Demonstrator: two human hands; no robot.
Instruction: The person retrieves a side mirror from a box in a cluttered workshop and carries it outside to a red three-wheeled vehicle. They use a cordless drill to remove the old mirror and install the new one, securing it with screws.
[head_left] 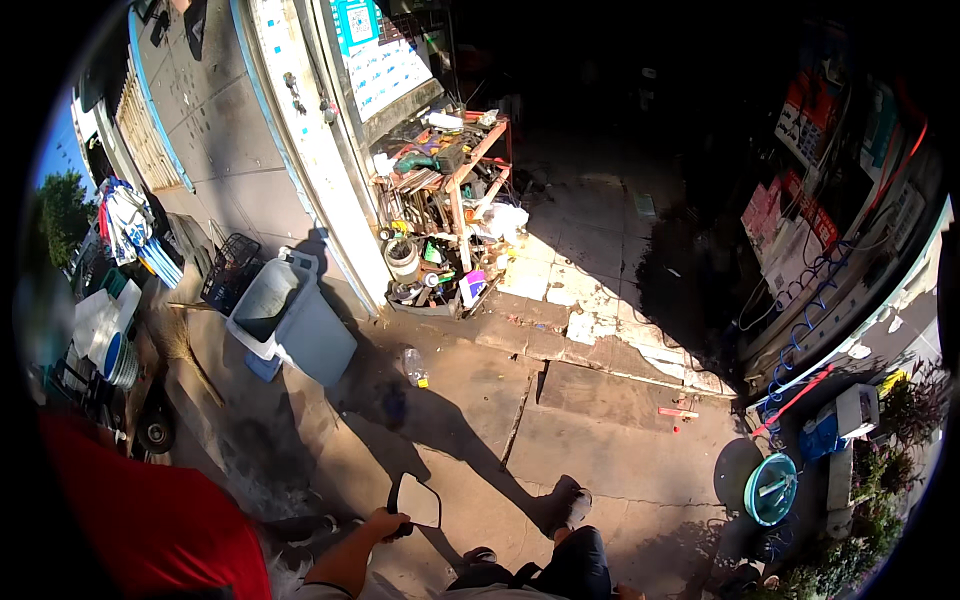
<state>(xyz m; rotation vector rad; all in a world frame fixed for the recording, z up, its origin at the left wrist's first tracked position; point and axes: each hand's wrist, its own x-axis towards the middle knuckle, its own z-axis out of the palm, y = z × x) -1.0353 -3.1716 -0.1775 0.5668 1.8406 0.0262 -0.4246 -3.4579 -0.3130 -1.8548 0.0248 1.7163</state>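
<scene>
My left hand [382, 524], reaching up from the lower edge, is closed around the dark lower part of a mirror [419, 502]. This mirror has a black frame and a pale, angular face, and resembles a vehicle's rear-view mirror. Whether it is fixed to anything I cannot make out. Of my right hand, at most a small patch of skin [628, 592] shows at the lower edge, its fingers hidden. Beneath me are my dark-trousered leg and a shoe [578, 507] on the sunlit paving. A large red shape [150, 510], perhaps cloth, fills the lower left.
A clear plastic bottle [414, 367] lies ahead on the paving. Beyond it stand a grey bin [315, 335], a broom [180, 345] and a cluttered workbench [480, 160] by a dark doorway. A low step [605, 395] crosses the front. A teal basin [771, 489] sits right, beside plants.
</scene>
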